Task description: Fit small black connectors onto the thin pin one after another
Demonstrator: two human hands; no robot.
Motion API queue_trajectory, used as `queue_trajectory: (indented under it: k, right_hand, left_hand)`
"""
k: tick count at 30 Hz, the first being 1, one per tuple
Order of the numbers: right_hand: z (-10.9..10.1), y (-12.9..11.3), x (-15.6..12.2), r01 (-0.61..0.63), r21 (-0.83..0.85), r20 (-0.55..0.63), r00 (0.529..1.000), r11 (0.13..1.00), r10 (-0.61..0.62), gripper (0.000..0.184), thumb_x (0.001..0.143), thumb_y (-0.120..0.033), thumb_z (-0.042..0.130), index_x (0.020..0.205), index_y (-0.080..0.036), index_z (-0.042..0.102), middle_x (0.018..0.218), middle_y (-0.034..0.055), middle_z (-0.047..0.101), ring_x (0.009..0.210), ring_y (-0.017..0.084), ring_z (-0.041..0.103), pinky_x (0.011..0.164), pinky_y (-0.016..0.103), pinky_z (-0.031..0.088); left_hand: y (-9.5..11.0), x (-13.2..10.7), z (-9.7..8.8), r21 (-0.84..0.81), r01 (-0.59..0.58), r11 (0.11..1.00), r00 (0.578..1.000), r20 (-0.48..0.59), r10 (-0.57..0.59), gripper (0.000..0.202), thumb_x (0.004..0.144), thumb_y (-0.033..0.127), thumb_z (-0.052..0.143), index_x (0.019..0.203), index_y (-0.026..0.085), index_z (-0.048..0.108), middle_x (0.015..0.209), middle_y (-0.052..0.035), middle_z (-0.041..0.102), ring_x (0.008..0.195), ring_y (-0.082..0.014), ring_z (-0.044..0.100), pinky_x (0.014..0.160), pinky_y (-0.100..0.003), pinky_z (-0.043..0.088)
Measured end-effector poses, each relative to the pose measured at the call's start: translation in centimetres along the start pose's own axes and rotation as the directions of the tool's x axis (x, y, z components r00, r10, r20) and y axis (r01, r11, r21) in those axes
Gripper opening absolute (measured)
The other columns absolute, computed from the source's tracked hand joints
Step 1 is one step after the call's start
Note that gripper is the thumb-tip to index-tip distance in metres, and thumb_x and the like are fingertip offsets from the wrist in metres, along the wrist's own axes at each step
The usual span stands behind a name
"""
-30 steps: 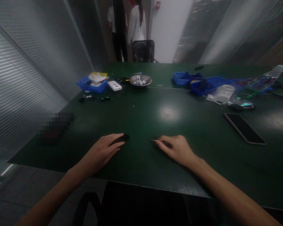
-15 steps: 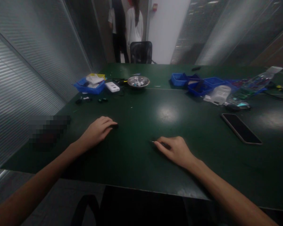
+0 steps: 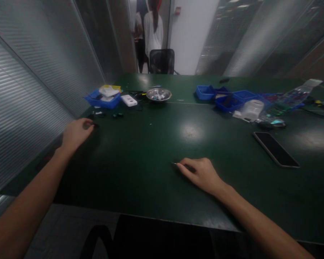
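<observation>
My left hand (image 3: 77, 133) is at the left side of the green table (image 3: 140, 172), closed in a pinch on a small black piece (image 3: 96, 125). The kind of this piece is too small to tell. Just beyond these fingers lie small dark parts (image 3: 98, 114), and a little to the right are more dark pieces (image 3: 118, 115). My right hand (image 3: 201, 174) rests on the table near the middle, fingers curled round a slim tool with a dark handle (image 3: 189, 167). Its thin metal tip (image 3: 174, 163) points left; the rest is hidden in my palm.
Along the back stand a blue tray (image 3: 104, 102), a white device (image 3: 129, 100), a metal bowl (image 3: 158, 95) and blue bins (image 3: 205, 92). At right are a clear plastic bottle (image 3: 294, 95) and a phone (image 3: 275, 149). Two people (image 3: 153, 34) stand behind a chair (image 3: 162, 61).
My left hand has moved left and away from me across the table, with the small black piece in its fingers. My right hand has stayed in place. One person behind has shifted.
</observation>
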State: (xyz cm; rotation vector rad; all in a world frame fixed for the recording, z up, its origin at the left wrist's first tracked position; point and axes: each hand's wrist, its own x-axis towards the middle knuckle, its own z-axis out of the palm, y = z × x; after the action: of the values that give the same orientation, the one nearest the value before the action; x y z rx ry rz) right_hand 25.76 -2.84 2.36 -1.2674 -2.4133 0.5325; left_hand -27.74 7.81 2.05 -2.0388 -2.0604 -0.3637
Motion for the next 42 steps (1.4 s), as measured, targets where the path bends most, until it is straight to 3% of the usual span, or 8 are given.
queue_trajectory:
  k: [3,8,16,18,22,29,35,42]
  right_hand:
    - [-0.1,0.0,0.1,0.002,0.005,0.007,1.000,1.000,-0.002,0.036,0.104,-0.045,0.045,0.098,-0.023,0.073,0.071,-0.0017,0.070,0.057,0.010,0.061,0.059,0.024,0.041]
    - [-0.1,0.0,0.1,0.000,0.001,0.011,1.000,1.000,0.000,0.038,0.104,-0.045,0.044,0.098,-0.023,0.074,0.071,-0.0011,0.070,0.056,0.011,0.061,0.058,0.024,0.041]
    - [-0.1,0.0,0.1,0.012,0.015,0.004,1.000,1.000,-0.012,0.037,0.104,-0.045,0.044,0.099,-0.023,0.074,0.071,-0.0007,0.071,0.057,0.011,0.061,0.058,0.024,0.041]
    - [-0.1,0.1,0.1,0.012,0.008,0.003,1.000,1.000,-0.012,0.037,0.104,-0.045,0.044,0.098,-0.023,0.074,0.071,-0.0008,0.070,0.057,0.011,0.061,0.058,0.024,0.041]
    - [-0.1,0.0,0.0,0.002,0.007,0.014,1.000,1.000,-0.002,0.037,0.104,-0.045,0.044,0.098,-0.023,0.073,0.070,-0.0010,0.069,0.057,0.011,0.060,0.058,0.024,0.040]
    - [-0.1,0.1,0.0,0.004,0.007,-0.004,1.000,1.000,-0.004,0.039,0.104,-0.047,0.044,0.097,-0.023,0.074,0.069,-0.0012,0.069,0.055,0.011,0.059,0.058,0.025,0.040]
    - [-0.2,0.0,0.1,0.005,0.011,-0.004,1.000,1.000,-0.005,0.038,0.104,-0.046,0.044,0.097,-0.023,0.074,0.072,-0.0005,0.071,0.057,0.011,0.061,0.057,0.024,0.041]
    - [0.1,0.2,0.1,-0.001,0.005,-0.007,1.000,1.000,0.001,0.038,0.104,-0.046,0.044,0.096,-0.023,0.074,0.068,-0.0022,0.069,0.055,0.010,0.059,0.058,0.025,0.039]
  left_hand:
    - [-2.1,0.3,0.4,0.053,0.101,0.993,0.995,-0.034,-0.099,0.045,0.094,0.038,0.055,0.124,0.007,0.067,0.107,-0.0100,0.069,0.087,-0.0215,0.055,0.082,-0.033,0.041]
    - [-4.1,1.2,0.7,0.058,0.159,0.986,0.978,0.130,-0.165,0.039,0.090,0.044,0.058,0.104,0.012,0.076,0.078,-0.0039,0.066,0.066,-0.0176,0.049,0.064,-0.027,0.038]
    - [-3.0,2.0,0.1,-0.009,0.263,0.965,0.940,0.227,-0.255,0.030,0.088,0.035,0.059,0.095,0.009,0.075,0.074,-0.0049,0.064,0.064,-0.0164,0.047,0.068,-0.028,0.038]
    - [-2.5,1.7,0.3,0.011,0.269,0.963,0.945,0.188,-0.266,0.033,0.092,0.036,0.055,0.096,0.008,0.073,0.074,-0.0060,0.062,0.065,-0.0176,0.047,0.069,-0.030,0.038]
    - [-1.8,1.2,0.9,-0.063,0.242,0.968,0.970,0.025,-0.240,0.041,0.095,0.038,0.053,0.111,0.004,0.068,0.088,-0.0077,0.065,0.074,-0.0179,0.050,0.073,-0.029,0.039]
    - [-1.5,1.3,0.9,-0.261,0.159,0.952,0.986,0.003,-0.164,0.045,0.095,0.039,0.059,0.124,0.006,0.066,0.107,-0.0076,0.069,0.091,-0.0169,0.059,0.090,-0.029,0.043]
    - [-1.1,0.9,0.6,-0.168,0.002,0.986,1.000,0.016,0.001,0.044,0.100,0.038,0.050,0.130,0.009,0.065,0.125,-0.0082,0.064,0.101,-0.0209,0.057,0.095,-0.031,0.042]
    - [-1.4,1.2,1.3,-0.152,-0.053,0.987,0.998,0.031,0.059,0.041,0.100,0.035,0.050,0.123,0.006,0.068,0.123,-0.0106,0.064,0.111,-0.0236,0.054,0.098,-0.032,0.040]
